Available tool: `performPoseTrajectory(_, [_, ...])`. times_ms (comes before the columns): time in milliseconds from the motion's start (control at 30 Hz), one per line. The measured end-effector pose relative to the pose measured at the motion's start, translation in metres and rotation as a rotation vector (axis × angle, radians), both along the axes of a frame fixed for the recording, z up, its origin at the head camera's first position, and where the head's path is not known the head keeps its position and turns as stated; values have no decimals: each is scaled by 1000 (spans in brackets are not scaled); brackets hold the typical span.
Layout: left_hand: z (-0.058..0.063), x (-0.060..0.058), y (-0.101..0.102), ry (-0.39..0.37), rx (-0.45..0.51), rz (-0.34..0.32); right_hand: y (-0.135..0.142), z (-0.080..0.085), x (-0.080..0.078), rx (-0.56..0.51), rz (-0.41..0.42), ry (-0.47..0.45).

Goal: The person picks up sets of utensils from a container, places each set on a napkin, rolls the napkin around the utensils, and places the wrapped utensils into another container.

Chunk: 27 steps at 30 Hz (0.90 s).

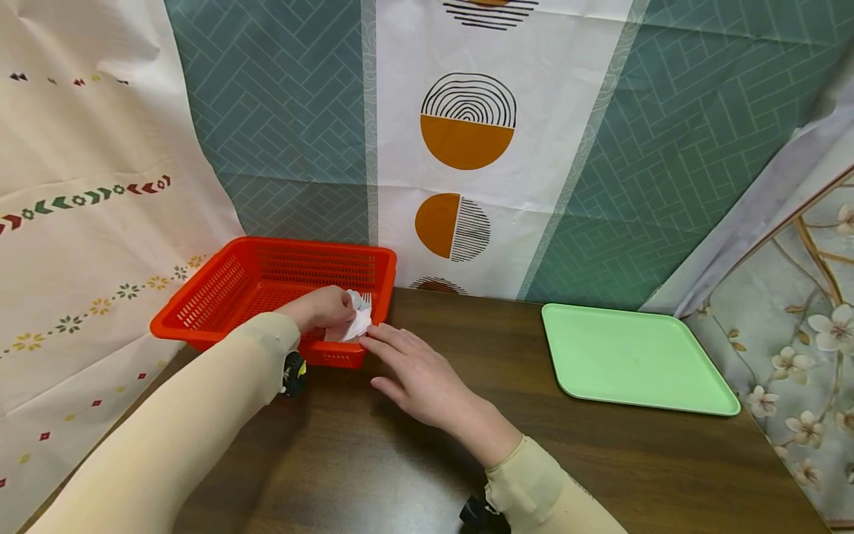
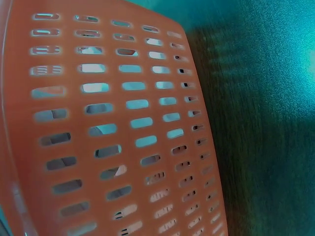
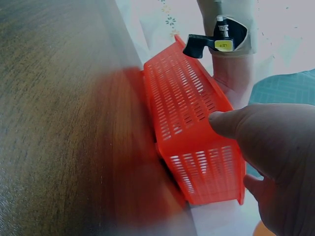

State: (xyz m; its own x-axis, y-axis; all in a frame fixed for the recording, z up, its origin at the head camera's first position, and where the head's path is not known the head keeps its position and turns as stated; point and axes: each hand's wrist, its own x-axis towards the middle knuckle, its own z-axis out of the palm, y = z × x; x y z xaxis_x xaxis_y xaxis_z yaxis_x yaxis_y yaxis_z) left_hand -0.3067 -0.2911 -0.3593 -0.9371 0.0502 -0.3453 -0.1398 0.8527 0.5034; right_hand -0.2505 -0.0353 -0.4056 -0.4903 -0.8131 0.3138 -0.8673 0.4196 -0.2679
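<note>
At the right end of a red plastic basket point(image 1: 336, 357), my left hand point(image 1: 325, 308) reaches inside, its curled fingers pinching a crumpled white napkin point(image 1: 360, 320). Pale fork tines point(image 1: 366, 297) stick up beside the napkin; the rest of the fork is hidden. My right hand point(image 1: 423, 374) is at the basket's front right corner with fingers extended, the fingertips at the rim close to the napkin. Whether they touch the napkin cannot be told. In the left wrist view the slotted basket wall point(image 2: 15, 98) hides the left hand's fingers.
A light green tray point(image 1: 640, 360) lies to the right on the dark wooden table point(image 1: 480, 326). Behind the table hangs a patterned cloth point(image 1: 560, 148). Another printed cloth point(image 1: 87, 245) borders the left side, near the basket.
</note>
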Motion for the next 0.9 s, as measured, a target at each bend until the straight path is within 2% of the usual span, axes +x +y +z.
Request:
performPoseTrajectory(167, [0,2,2,-25,-20,24,1,0,0,3,-2,-7])
performPoseTrajectory(400, [-1,4,14,-64,-100,-17,2,0,0,6,-11,1])
performPoseTrajectory(500, [-7,-3,15,-70,-143,-39,2,-1,0,-1,-5,4])
performPoseTrajectory(533, [-21,-15,6,-61,-155,-71,2,-1,0,-3,-2,6])
performPoseTrajectory(600, [-23,-20,4,-52,-204,-103,2,-2,0,-9,5,19])
performPoseTrajectory(733, [-17,-21,7,-48,-245,-115,2,-1,0,-20,10,33])
performPoseTrajectory(767, [-2,-10,18,-61,-255,-96,2,-1,0,-23,11,35])
performPoseTrajectory(900, [6,-6,24,-105,-239,-50,2,-1,0,-27,14,31])
